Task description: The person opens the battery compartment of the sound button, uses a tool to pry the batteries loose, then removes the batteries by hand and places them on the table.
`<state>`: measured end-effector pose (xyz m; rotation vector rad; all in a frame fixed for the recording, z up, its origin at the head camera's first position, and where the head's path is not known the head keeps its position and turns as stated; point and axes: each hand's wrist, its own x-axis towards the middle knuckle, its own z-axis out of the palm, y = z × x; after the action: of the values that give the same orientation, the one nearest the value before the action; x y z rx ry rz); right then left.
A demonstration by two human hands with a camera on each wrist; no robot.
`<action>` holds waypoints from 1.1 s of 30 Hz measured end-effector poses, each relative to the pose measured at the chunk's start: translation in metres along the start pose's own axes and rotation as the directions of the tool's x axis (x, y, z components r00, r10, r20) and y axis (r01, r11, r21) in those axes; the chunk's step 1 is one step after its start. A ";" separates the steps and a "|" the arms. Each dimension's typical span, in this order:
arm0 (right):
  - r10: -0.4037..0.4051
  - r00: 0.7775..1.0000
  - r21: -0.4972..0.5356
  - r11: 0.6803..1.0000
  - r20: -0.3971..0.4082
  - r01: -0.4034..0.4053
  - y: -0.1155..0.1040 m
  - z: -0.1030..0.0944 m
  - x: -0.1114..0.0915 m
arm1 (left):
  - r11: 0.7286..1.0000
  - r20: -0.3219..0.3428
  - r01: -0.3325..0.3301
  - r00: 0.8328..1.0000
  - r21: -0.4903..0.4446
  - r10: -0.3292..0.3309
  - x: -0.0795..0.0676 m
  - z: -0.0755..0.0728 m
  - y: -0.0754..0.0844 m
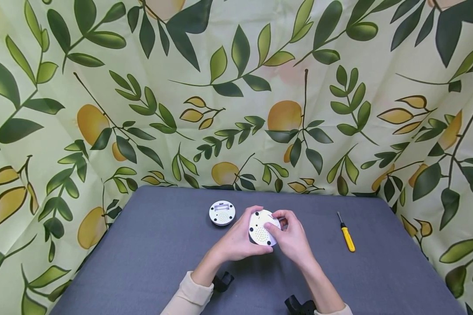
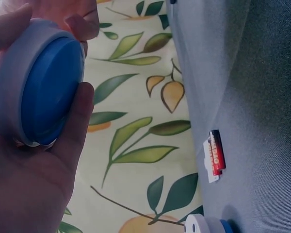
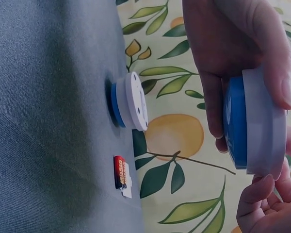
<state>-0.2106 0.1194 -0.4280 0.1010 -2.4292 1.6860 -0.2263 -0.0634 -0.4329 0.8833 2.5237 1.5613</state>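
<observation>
My left hand (image 1: 238, 240) grips a round white device (image 1: 261, 236) by its rim, its back tilted up toward the head camera. Small speaker holes and black rubber feet dot that back. Blue covers the device's domed front (image 2: 51, 92), which the left wrist view shows. From the other side, my right hand (image 1: 295, 240) holds the upper right edge, thumb laid on the back; this covers part of that face. On the table behind my hands lies a similar white device (image 1: 222, 217), back up, with an uncovered battery slot.
A yellow-handled screwdriver (image 1: 348, 239) lies at the right of the grey table (image 1: 161, 262). The wrist views show a red and black battery (image 3: 120, 172) beside a small white plastic piece (image 3: 128, 184). Patterned cloth (image 1: 236, 109) hangs behind the table.
</observation>
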 end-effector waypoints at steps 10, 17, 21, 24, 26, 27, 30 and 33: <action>-0.167 0.983 -0.151 0.976 -0.075 0.154 0.000 0.002 -0.001 | 1.000 -0.018 0.021 1.000 -0.001 -0.021 0.000 -0.001 -0.001; -0.253 0.961 -0.082 0.966 -0.116 0.244 0.002 0.004 -0.002 | 0.999 -0.035 0.033 0.999 -0.004 -0.034 0.000 -0.003 -0.001; -0.299 0.946 -0.030 0.954 -0.123 0.298 0.002 0.004 -0.001 | 0.999 -0.032 0.038 0.999 -0.013 -0.039 0.001 -0.005 -0.001; -0.329 0.936 -0.012 0.944 -0.125 0.330 0.003 0.003 0.001 | 0.999 -0.030 0.039 0.999 -0.016 -0.039 0.001 -0.007 0.000; -0.323 0.939 0.008 0.945 -0.120 0.326 0.004 0.001 0.002 | 0.999 -0.026 0.042 0.999 -0.014 -0.043 0.001 -0.008 0.000; -0.317 0.941 0.019 0.947 -0.116 0.321 0.005 0.000 0.003 | 0.999 -0.024 0.042 0.999 -0.015 -0.042 0.001 -0.008 0.000; -0.278 0.956 0.046 0.958 -0.092 0.283 0.005 -0.003 0.004 | 0.999 -0.023 0.052 0.998 -0.017 -0.052 0.001 -0.009 -0.001; -0.253 0.966 0.042 0.966 -0.057 0.256 0.005 -0.007 0.005 | 0.998 -0.028 0.057 0.998 -0.022 -0.058 0.000 -0.010 -0.001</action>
<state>-0.2160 0.1276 -0.4293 0.3567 -2.2268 1.6126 -0.2303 -0.0714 -0.4291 0.7842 2.5232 1.5918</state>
